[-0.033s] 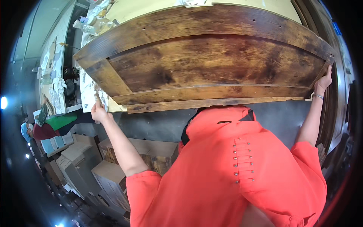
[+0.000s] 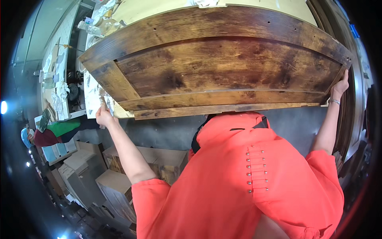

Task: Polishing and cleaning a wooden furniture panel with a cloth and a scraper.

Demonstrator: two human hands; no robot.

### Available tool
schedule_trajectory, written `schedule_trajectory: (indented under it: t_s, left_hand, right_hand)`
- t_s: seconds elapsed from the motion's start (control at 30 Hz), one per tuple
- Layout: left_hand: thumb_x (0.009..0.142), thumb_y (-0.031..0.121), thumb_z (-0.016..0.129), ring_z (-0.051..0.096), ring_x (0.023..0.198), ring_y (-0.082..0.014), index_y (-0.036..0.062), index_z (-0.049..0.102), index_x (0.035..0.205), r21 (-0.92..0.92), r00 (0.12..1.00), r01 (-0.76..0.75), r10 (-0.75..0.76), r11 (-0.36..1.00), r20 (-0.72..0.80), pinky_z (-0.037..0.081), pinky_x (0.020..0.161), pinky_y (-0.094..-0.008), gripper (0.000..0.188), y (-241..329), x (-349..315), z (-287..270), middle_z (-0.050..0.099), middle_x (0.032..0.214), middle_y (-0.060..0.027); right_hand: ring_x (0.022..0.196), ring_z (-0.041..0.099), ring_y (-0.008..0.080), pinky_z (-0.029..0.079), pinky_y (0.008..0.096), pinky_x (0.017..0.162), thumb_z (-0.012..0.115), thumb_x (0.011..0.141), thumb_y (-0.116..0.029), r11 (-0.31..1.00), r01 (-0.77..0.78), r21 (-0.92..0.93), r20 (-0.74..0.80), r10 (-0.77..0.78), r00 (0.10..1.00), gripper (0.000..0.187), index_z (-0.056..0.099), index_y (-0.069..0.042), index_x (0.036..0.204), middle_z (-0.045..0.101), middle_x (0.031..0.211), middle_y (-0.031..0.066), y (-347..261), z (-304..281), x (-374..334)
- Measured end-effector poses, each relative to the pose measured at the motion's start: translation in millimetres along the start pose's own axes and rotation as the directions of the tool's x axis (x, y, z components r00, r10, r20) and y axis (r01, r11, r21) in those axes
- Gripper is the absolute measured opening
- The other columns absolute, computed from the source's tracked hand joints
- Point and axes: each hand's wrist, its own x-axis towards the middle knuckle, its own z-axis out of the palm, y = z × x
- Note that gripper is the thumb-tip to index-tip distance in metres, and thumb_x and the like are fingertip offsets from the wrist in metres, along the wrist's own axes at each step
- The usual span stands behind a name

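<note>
A large dark-brown wooden panel (image 2: 230, 63) with a raised frame and a few small holes lies tilted across the worktable in front of me. My right hand (image 2: 340, 85) is at its right end, fingers closed against the edge near the corner. Off the panel's left end, beside its near corner, my left hand (image 2: 104, 116) is closed with the thumb side up. A small brownish thing shows at its fingertips, too blurred to name. My body in a red top is close to the panel's near edge.
The pale worktable (image 2: 139, 15) carries clear plastic bottles (image 2: 93, 28) and crumpled scraps at the far left. Cardboard boxes (image 2: 113, 179) stand on the floor at lower left. Another person (image 2: 59, 133) is at the left. Dark wooden boards (image 2: 352, 103) stand along the right.
The panel's left end has shifted very slightly to the right. Both hands stay nearly in the same places.
</note>
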Motion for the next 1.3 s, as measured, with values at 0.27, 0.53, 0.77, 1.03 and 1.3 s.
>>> schedule_trajectory:
  t_s: [0.27,0.53,0.77,1.03,1.3]
  left_hand:
    - [0.093,0.004,0.062,0.061,0.089,-0.0123,-0.0028,0.067,0.112,0.02,0.761,-0.332,0.255,0.943,0.597,0.048,0.082,-0.0262,0.021,-11,-3,24,0.069,0.102,-0.0068]
    - [0.094,0.001,0.046,0.061,0.102,-0.0186,-0.0057,0.056,0.118,0.16,0.568,-0.38,0.094,0.911,0.817,0.05,0.089,-0.0328,0.027,-25,1,39,0.064,0.113,-0.0118]
    - [0.094,0.014,0.048,0.054,0.12,-0.0292,-0.0078,0.052,0.128,0.318,0.526,-0.844,0.554,0.431,0.646,0.038,0.106,-0.037,0.04,-93,67,34,0.061,0.124,-0.0195]
    - [0.093,0.008,0.063,0.063,0.086,-0.0095,-0.001,0.066,0.113,-0.48,0.712,-0.399,0.594,0.781,0.375,0.049,0.073,-0.0231,0.022,205,-38,90,0.069,0.101,-0.0059]
    - [0.086,0.019,0.069,0.063,0.103,-0.026,0.0053,0.064,0.122,-0.33,-0.223,-0.78,0.257,0.531,0.94,0.049,0.093,-0.0363,0.04,254,-168,274,0.066,0.116,-0.0125]
  right_hand:
    - [0.088,0.066,0.0172,0.053,0.0304,0.079,0.061,0.095,-0.033,0.998,0.018,-0.056,-0.037,-0.02,0.999,0.043,0.067,0.005,0.113,0.068,0.105,0.0076,5,-3,4]
    - [0.091,0.066,0.0163,0.052,0.031,0.08,0.056,0.097,-0.033,0.998,0.03,-0.059,-0.057,-0.034,0.998,0.04,0.07,0.002,0.112,0.069,0.104,0.0084,5,-1,7]
    - [0.11,0.061,0.0196,0.048,0.033,0.098,0.046,0.102,-0.031,0.994,-0.072,-0.082,0.093,0.079,0.992,0.044,0.058,-0.001,0.132,0.061,0.126,0.0111,26,3,33]
    - [0.099,0.064,0.0159,0.05,0.0297,0.089,0.055,0.098,-0.04,0.975,0.011,-0.222,0.116,0.015,0.993,0.052,0.063,0.005,0.122,0.067,0.114,0.0085,46,-22,42]
    - [0.106,0.06,0.0222,0.045,0.0354,0.094,0.064,0.087,-0.05,0.798,0.002,-0.603,0.11,0.08,0.991,0.07,0.063,0.015,0.112,0.067,0.115,0.0231,10,41,-15]
